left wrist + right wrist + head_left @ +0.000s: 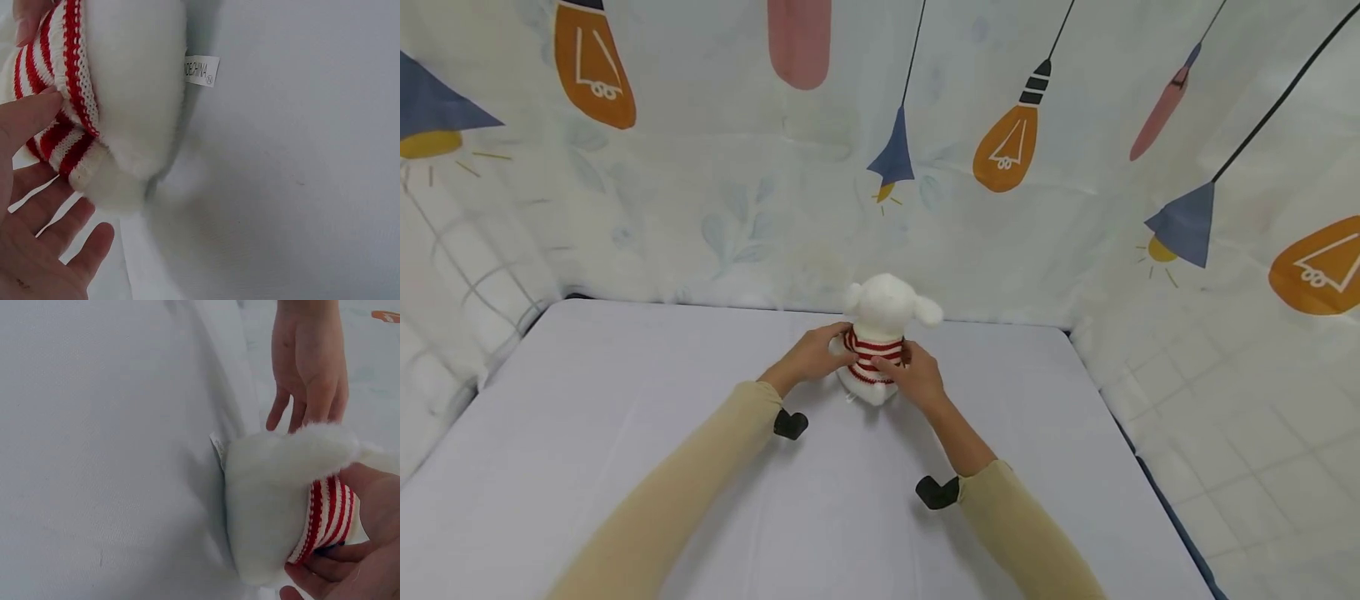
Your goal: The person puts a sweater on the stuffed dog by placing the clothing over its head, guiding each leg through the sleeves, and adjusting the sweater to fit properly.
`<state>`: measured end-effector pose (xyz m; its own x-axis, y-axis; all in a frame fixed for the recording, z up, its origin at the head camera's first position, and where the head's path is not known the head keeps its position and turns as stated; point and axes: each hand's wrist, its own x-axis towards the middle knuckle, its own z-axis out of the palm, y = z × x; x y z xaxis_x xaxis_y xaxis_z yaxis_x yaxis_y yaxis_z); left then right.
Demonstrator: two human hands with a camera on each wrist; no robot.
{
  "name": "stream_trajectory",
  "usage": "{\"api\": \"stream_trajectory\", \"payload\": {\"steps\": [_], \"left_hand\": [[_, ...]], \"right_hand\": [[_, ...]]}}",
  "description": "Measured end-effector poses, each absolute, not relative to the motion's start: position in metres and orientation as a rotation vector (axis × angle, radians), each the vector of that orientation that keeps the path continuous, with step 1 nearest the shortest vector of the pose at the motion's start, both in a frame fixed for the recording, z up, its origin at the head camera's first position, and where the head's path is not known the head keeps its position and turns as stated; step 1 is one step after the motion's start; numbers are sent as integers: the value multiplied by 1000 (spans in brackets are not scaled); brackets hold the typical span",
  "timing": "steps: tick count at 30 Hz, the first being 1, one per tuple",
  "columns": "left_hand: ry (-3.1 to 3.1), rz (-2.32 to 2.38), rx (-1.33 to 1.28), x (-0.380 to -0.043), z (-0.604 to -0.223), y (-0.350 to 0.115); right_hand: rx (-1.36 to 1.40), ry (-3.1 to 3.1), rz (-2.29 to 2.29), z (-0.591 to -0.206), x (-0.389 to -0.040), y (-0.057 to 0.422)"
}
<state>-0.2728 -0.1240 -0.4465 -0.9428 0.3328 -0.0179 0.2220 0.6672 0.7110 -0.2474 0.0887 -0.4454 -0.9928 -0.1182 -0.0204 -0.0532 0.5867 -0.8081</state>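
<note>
A white plush animal (pixel 886 302) with floppy ears sits upright on the table near its far edge, its back toward the head camera. It wears a red-and-white striped knit sweater (pixel 74 69). My left hand (pixel 815 354) grips its left side, thumb on the sweater and fingers around the striped sleeve. From the other side my right hand (pixel 921 379) holds the sweater, with the thumb on the back and fingers around the front edge. A small white label (pixel 202 70) sticks out at the toy's bottom. The toy's face is hidden in the head view.
A white cloth covers the table (pixel 700 367). Behind it hangs a pale curtain (pixel 820 217) printed with lamps and bulbs, which continues along both sides. Black wrist mounts (pixel 937 493) sit below each sleeve cuff.
</note>
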Motion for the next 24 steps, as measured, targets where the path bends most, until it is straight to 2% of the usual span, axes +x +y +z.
{"api": "stream_trajectory", "payload": {"steps": [8, 16, 24], "left_hand": [[2812, 1160, 462, -264, -440, -117], [2689, 1309, 551, -249, -436, -118], [2610, 1336, 583, -234, -448, -127]], "right_hand": [[-276, 2669, -1386, -440, -258, 84], [-390, 2715, -1137, -431, -282, 89], [-516, 2823, -873, -432, -284, 95]]}}
